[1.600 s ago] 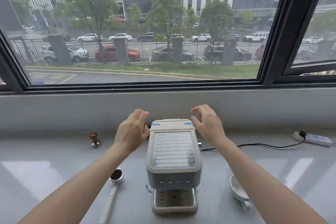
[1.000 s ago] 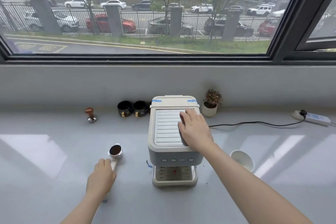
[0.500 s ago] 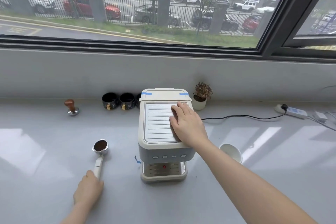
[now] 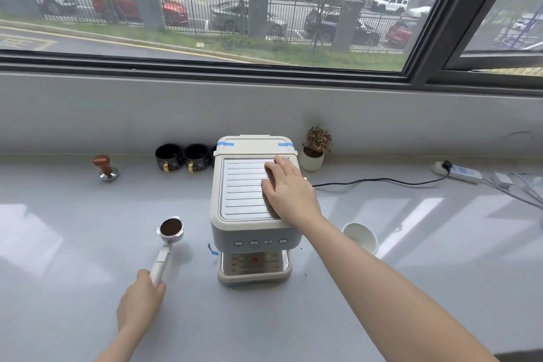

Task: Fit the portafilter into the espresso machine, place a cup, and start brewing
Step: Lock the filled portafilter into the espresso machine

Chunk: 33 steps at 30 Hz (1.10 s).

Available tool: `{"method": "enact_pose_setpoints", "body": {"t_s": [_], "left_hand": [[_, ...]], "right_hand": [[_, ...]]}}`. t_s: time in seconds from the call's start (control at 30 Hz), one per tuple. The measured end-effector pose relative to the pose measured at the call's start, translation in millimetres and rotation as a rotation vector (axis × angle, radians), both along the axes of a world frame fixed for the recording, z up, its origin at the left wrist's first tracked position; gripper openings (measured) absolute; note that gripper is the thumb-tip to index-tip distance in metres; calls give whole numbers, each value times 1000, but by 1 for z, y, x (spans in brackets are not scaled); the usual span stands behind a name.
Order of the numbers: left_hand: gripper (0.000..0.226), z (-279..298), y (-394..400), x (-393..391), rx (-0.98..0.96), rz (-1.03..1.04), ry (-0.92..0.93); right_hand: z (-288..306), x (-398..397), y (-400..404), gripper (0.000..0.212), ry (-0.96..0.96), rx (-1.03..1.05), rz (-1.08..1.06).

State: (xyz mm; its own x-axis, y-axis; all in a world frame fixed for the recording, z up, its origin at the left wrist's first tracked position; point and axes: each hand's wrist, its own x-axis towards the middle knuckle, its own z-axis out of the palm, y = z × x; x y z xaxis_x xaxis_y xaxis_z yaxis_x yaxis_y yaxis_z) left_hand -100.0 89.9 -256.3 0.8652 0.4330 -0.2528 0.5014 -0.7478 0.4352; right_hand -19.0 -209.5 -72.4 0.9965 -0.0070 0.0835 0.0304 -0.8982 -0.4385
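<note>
A cream espresso machine stands on the grey counter, its drip tray facing me. My right hand lies flat on the right part of its ribbed top, fingers spread. Left of the machine, the portafilter holds dark ground coffee in its basket, and its white handle points toward me. My left hand is closed around the end of that handle. A white cup sits on the counter just right of the machine, partly behind my right forearm.
Two black cups stand behind the machine at the wall, with a wooden-topped tamper further left. A small potted plant is at the back right. A black cable runs to a power strip at the right.
My right hand came down from behind the machine onto its top. My left hand dropped to the portafilter handle and closed on it; the basket end now looks slightly raised.
</note>
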Motion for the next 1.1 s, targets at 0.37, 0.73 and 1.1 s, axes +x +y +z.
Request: {"method": "enact_pose_setpoints", "body": {"t_s": [0.37,0.73,1.1], "left_hand": [[1,36,-43,-40,35,-235,-40],[4,56,-73,-33,-13,-311,-79],[6,65,-88,-4,-65,-329,-79]], "right_hand": [[0,-1,-2,47,-6,-17,5],[3,-3,-2,48,-7,-21,5],[4,-3,-2,47,-8,-14,-4]]}}
